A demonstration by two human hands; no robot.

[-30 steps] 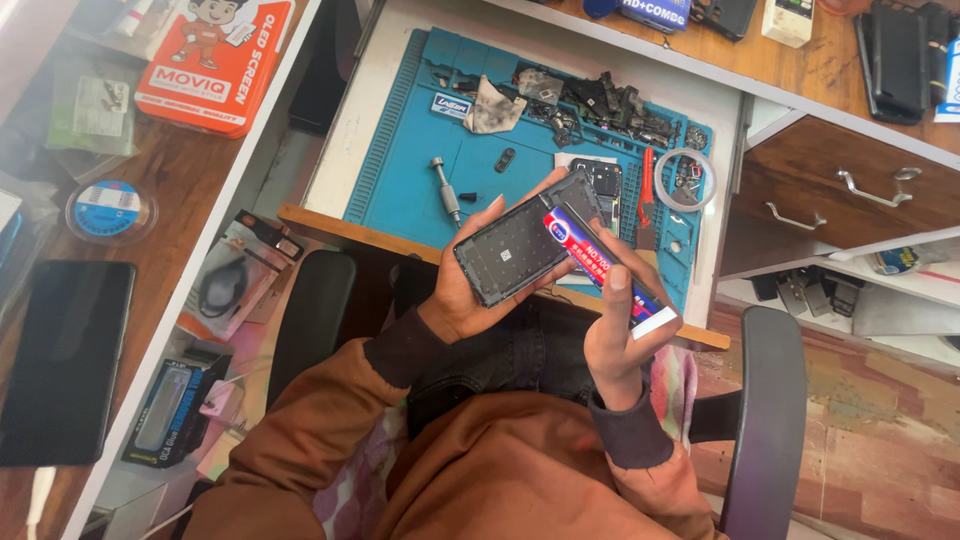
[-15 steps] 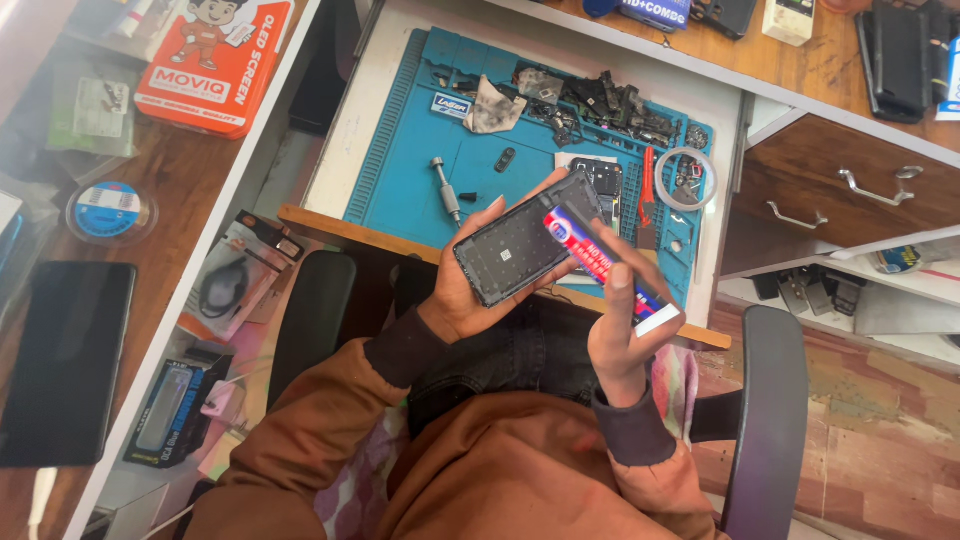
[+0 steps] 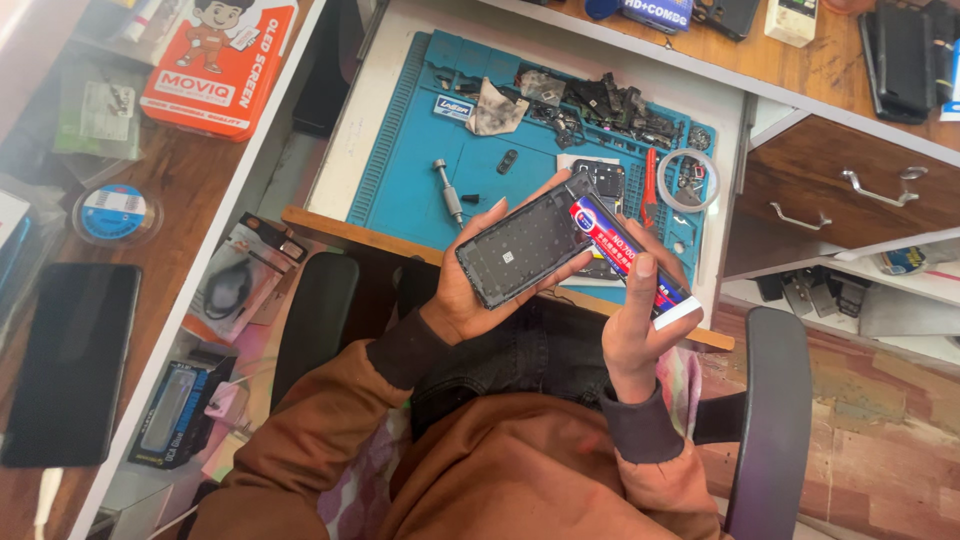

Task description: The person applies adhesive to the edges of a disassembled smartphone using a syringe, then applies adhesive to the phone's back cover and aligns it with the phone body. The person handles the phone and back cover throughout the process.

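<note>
My left hand (image 3: pixel 468 295) holds a dark phone frame (image 3: pixel 522 247) flat, its open inner side facing up, just in front of the desk edge. My right hand (image 3: pixel 630 325) grips a red, white and blue glue tube (image 3: pixel 625 260), with its nozzle end touching the right edge of the phone frame. Both hands hover over my lap, above the front of the blue work mat (image 3: pixel 430 170).
The blue mat carries a screwdriver (image 3: pixel 446 189), a crumpled cloth (image 3: pixel 496 108), a tape ring (image 3: pixel 687 180) and several small phone parts (image 3: pixel 600 105). A wooden drawer unit (image 3: pixel 850 190) stands at the right. An orange box (image 3: pixel 220 62) and a black phone (image 3: pixel 68 360) lie on the left counter.
</note>
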